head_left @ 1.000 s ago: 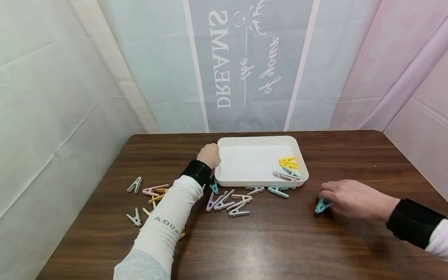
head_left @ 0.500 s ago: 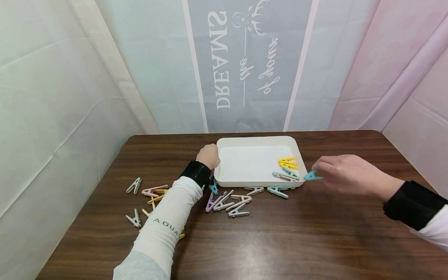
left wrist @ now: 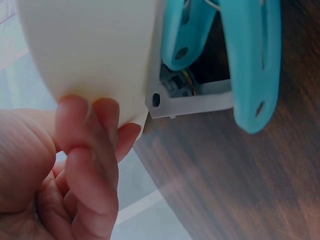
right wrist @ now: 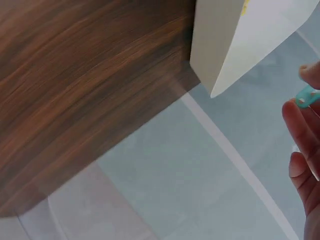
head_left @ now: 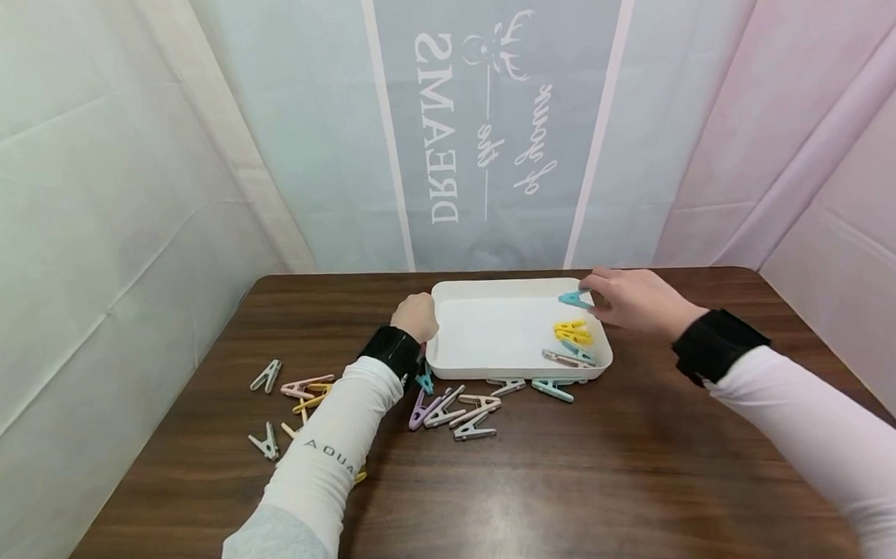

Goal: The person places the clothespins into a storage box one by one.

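A white tray (head_left: 495, 332) stands near the table's far side, and my left hand (head_left: 415, 317) pinches its left wall between thumb and fingers, plain in the left wrist view. Over the tray's right side, my right hand (head_left: 629, 299) holds a light blue clothespin (head_left: 573, 300) by one end. In the right wrist view only a tip of that clothespin (right wrist: 306, 97) shows between thumb and finger. Inside the tray, at its right end, lie yellow clothespins (head_left: 572, 332), a blue one (head_left: 575, 349) and a pale pinkish one (head_left: 566, 358).
Along the tray's front lie several clothespins, among them a purple one (head_left: 420, 410), a grey one (head_left: 474, 429) and a blue one (head_left: 554, 390). More are scattered at left, such as a grey clothespin (head_left: 267, 376), partly behind my left forearm. Curtains surround the table (head_left: 615, 489).
My right hand has lifted the blue clothespin off the table at right and carried it up and left, over the tray. My left hand has stayed on the tray's edge.
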Demonstrator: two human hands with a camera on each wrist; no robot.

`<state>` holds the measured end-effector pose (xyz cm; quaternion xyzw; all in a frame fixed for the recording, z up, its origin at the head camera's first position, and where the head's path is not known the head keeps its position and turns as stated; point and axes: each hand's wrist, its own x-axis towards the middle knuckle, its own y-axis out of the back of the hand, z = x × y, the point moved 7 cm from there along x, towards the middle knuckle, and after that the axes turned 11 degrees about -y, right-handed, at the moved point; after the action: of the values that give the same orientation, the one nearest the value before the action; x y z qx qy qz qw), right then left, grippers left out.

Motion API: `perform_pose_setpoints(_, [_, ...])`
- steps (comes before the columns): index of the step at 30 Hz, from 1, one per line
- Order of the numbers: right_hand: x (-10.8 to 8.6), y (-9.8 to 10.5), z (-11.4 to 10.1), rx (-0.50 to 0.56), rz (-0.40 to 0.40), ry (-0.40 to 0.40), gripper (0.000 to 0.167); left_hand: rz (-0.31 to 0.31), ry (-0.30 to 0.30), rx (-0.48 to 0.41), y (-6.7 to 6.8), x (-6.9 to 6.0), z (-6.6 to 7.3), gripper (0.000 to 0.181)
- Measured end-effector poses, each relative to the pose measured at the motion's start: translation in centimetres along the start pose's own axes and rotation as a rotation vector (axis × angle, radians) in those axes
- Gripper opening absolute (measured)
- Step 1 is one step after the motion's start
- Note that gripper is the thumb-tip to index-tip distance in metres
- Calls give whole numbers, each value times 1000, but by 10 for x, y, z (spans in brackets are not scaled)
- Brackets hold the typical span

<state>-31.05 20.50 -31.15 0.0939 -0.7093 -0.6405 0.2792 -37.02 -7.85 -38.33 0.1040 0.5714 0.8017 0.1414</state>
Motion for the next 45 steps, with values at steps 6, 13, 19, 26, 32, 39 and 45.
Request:
perform_pose_setpoints(6, [31, -31, 14, -67, -171, -123, 31, 13, -6, 13, 6, 2, 3, 14])
perform_pose_setpoints(13, [50, -62, 21, -169, -282, -128, 22, 13, -5, 9, 4, 2, 0, 15])
perform_pose_setpoints(19, [51, -72, 17, -220, -303, -96, 16, 6, 8, -5, 1, 2, -2, 14])
perform_pose_setpoints(26, [49, -77, 18, -246, -291, -98, 12, 4, 1, -15, 2, 2, 0, 13])
perform_pose_setpoints(32, [48, -80, 19, -216, -321, -122, 11, 10, 6, -19, 2, 1, -1, 13])
perform_pose_setpoints(39, [46, -76, 18, -170, -373, -173, 8, 19, -3, -9, 0, 2, -3, 10])
perform_pose_setpoints(45, [43, -73, 15, -145, -450, -205, 13, 9, -3, 1, -1, 2, -3, 10])
